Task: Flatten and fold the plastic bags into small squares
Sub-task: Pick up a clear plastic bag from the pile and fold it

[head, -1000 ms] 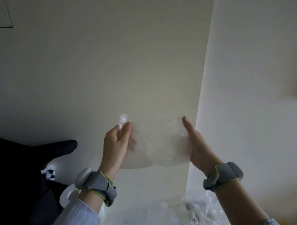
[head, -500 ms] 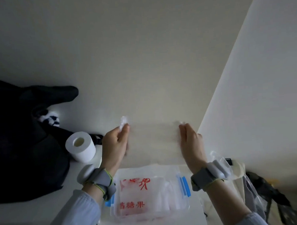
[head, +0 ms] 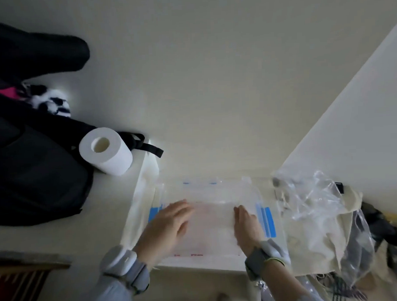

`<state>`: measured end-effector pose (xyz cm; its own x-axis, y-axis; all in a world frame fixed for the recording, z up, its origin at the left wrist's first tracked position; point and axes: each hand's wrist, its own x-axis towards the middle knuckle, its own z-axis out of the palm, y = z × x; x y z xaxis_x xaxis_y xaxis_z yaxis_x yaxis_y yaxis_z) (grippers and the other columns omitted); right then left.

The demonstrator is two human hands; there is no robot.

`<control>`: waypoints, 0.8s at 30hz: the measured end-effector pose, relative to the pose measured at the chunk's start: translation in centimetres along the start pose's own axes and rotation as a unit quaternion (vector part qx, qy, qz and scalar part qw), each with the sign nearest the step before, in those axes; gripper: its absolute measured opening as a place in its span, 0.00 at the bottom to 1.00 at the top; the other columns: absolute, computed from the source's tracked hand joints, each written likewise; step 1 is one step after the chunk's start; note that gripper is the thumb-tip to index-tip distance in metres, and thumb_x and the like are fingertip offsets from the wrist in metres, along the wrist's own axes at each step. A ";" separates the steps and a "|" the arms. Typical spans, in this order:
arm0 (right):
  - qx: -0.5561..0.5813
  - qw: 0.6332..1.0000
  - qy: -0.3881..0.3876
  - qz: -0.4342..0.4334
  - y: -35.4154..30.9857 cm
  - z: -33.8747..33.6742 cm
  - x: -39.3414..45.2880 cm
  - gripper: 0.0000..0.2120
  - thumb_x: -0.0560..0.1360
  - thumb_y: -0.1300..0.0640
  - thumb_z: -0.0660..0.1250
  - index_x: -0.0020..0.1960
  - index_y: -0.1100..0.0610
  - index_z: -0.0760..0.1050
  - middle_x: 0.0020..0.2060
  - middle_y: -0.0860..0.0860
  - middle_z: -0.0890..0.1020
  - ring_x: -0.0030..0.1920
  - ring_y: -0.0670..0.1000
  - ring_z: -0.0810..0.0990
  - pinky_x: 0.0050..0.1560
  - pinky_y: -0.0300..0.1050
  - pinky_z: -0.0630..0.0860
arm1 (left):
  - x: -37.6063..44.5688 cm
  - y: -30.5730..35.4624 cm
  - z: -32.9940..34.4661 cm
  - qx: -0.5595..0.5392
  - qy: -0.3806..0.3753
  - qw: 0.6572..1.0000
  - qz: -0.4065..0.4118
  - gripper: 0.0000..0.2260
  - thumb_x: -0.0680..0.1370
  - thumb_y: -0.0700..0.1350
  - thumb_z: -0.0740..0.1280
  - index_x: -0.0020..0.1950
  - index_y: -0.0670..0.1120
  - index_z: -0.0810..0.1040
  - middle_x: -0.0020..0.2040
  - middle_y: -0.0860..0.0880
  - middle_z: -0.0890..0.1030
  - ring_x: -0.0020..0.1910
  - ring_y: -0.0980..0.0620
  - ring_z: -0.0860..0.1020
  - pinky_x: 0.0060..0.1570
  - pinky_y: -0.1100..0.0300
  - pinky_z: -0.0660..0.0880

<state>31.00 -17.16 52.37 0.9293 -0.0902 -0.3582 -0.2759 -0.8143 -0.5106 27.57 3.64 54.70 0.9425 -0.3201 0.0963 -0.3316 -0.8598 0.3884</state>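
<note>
Both hands lie on a clear plastic bag (head: 210,220) spread flat on the white table (head: 117,199), at about 6 o'clock in the view. The left hand (head: 166,226) rests palm down on the bag's left part, its fingers straight and slightly spread, pointing toward 1 o'clock; it presses the film and grips nothing. The right hand (head: 247,226) lies on the bag's right part with its fingers stretched toward 12 o'clock; they look flat on the film, though the motion blur there keeps me from telling whether the thumb pinches an edge.

The bag lies on top of a larger zip bag (head: 267,218), whose blue strips show at 9 o'clock beside the left hand and at 3 o'clock just beside the right hand. Small red print shows through near the bag's near edge.

A pile of crumpled clear bags (head: 308,198) lies at 3 o'clock of the hands, on a cream cloth bag (head: 320,243). A roll of toilet paper (head: 105,151) stands at 10 o'clock, touching a black backpack (head: 34,166) that fills the left side. A black-and-white furry charm (head: 52,103) sits on the backpack's upper part. Each wrist wears a grey band (head: 124,270).
</note>
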 end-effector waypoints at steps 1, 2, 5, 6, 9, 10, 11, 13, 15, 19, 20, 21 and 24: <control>-0.006 1.000 -0.018 0.001 0.1 0.6 0.3 0.14 0.81 0.48 0.47 0.41 0.53 0.62 0.40 0.57 0.78 0.37 0.57 0.74 0.41 0.50 0.73 | 0.0 -0.1 1.4 0.034 -0.085 0.995 0.025 0.27 0.73 0.42 0.68 0.71 0.48 0.66 0.74 0.46 0.63 0.73 0.47 0.61 0.69 0.52 0.64; -0.035 0.999 -0.033 -0.001 0.0 0.8 0.5 0.13 0.81 0.48 0.47 0.44 0.54 0.63 0.41 0.57 0.78 0.39 0.58 0.75 0.41 0.49 0.72 | 0.1 -0.2 2.5 0.058 -0.167 0.984 0.018 0.31 0.76 0.40 0.65 0.76 0.49 0.55 0.76 0.48 0.48 0.75 0.48 0.47 0.72 0.54 0.52; -0.148 0.987 0.036 -0.055 0.2 -0.3 0.7 0.14 0.80 0.50 0.53 0.59 0.58 0.67 0.51 0.55 0.78 0.51 0.57 0.77 0.40 0.46 0.70 | 1.2 -1.0 4.2 0.084 -0.276 0.956 -0.057 0.33 0.79 0.39 0.58 0.76 0.50 0.40 0.76 0.48 0.36 0.75 0.46 0.37 0.73 0.53 0.43; -0.161 0.976 0.091 -0.112 0.1 -0.9 0.7 0.14 0.78 0.53 0.59 0.60 0.58 0.69 0.51 0.54 0.78 0.51 0.57 0.77 0.40 0.47 0.73 | 1.5 -1.1 4.6 0.089 -0.272 0.956 -0.059 0.34 0.78 0.38 0.60 0.76 0.50 0.43 0.77 0.47 0.39 0.76 0.45 0.40 0.73 0.52 0.45; -0.151 0.937 0.048 -0.311 -0.9 -1.1 0.3 0.14 0.71 0.64 0.69 0.56 0.59 0.75 0.53 0.54 0.77 0.48 0.54 0.78 0.40 0.45 0.80 | 1.6 -1.0 5.3 0.138 -0.227 0.964 -0.024 0.43 0.55 0.43 0.81 0.69 0.48 0.70 0.70 0.42 0.69 0.66 0.40 0.71 0.58 0.51 0.74; -0.158 0.927 -0.005 -0.341 -1.3 -0.6 0.3 0.15 0.72 0.66 0.66 0.58 0.58 0.74 0.59 0.54 0.74 0.53 0.54 0.76 0.44 0.45 0.80 | 1.5 -1.1 5.9 0.147 -0.211 0.966 -0.030 0.45 0.46 0.45 0.83 0.63 0.50 0.76 0.63 0.43 0.77 0.57 0.43 0.79 0.46 0.55 0.80; -0.187 0.917 -0.053 -0.348 -1.7 -0.2 0.4 0.16 0.73 0.67 0.64 0.60 0.58 0.72 0.64 0.55 0.69 0.57 0.54 0.74 0.46 0.46 0.80 | 1.7 -1.2 6.4 0.143 -0.204 0.968 -0.039 0.46 0.42 0.45 0.83 0.61 0.51 0.77 0.60 0.45 0.80 0.51 0.45 0.82 0.38 0.57 0.81; -0.239 0.915 -0.052 -0.322 -1.8 0.8 1.0 0.21 0.64 0.68 0.72 0.55 0.58 0.74 0.62 0.56 0.70 0.53 0.56 0.76 0.39 0.45 0.80 | 2.2 -1.4 7.0 0.132 -0.204 0.969 -0.050 0.49 0.41 0.44 0.82 0.62 0.52 0.72 0.58 0.45 0.81 0.43 0.47 0.83 0.29 0.62 0.80; -0.297 0.914 -0.041 -0.273 -1.3 1.6 1.7 0.29 0.45 0.65 0.79 0.44 0.55 0.77 0.52 0.55 0.75 0.41 0.54 0.80 0.27 0.41 0.77 | 2.6 -1.6 7.3 0.126 -0.198 0.970 -0.062 0.52 0.41 0.43 0.82 0.64 0.53 0.68 0.56 0.43 0.81 0.37 0.49 0.83 0.24 0.64 0.77; -0.321 0.909 -0.013 -0.263 -0.3 2.7 3.0 0.32 0.38 0.61 0.79 0.42 0.51 0.77 0.52 0.54 0.76 0.47 0.56 0.80 0.31 0.44 0.79 | 3.5 -1.7 7.1 0.145 -0.191 0.968 -0.073 0.50 0.42 0.50 0.82 0.63 0.52 0.69 0.50 0.41 0.83 0.31 0.49 0.80 0.22 0.61 0.76; -0.318 0.911 -0.031 -0.263 -0.3 2.7 3.1 0.32 0.42 0.62 0.80 0.45 0.52 0.77 0.55 0.55 0.76 0.50 0.57 0.79 0.34 0.46 0.80 | 3.9 -1.2 6.4 0.162 -0.207 0.962 -0.076 0.47 0.47 0.53 0.82 0.65 0.51 0.70 0.54 0.39 0.81 0.36 0.46 0.81 0.27 0.59 0.78; -0.308 0.911 -0.048 -0.268 -0.3 2.8 3.2 0.32 0.50 0.63 0.79 0.53 0.54 0.76 0.61 0.57 0.72 0.56 0.59 0.77 0.41 0.49 0.80 | 4.1 -0.8 5.7 0.158 -0.232 0.957 -0.077 0.43 0.58 0.54 0.79 0.69 0.50 0.67 0.62 0.36 0.75 0.46 0.42 0.80 0.37 0.55 0.79; -0.316 0.904 -0.139 -0.253 0.3 3.0 4.0 0.33 0.71 0.69 0.63 0.73 0.56 0.55 0.74 0.56 0.52 0.69 0.59 0.60 0.62 0.52 0.70 | 4.1 -1.1 6.2 0.153 -0.318 0.929 -0.109 0.32 0.79 0.48 0.60 0.76 0.53 0.44 0.76 0.39 0.46 0.70 0.39 0.60 0.65 0.50 0.64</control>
<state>33.86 -16.00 48.46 0.7756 0.4618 -0.4303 0.4446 -0.8836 -0.1468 31.54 0.78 49.02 0.8062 -0.2112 -0.5527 -0.2233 -0.9736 0.0464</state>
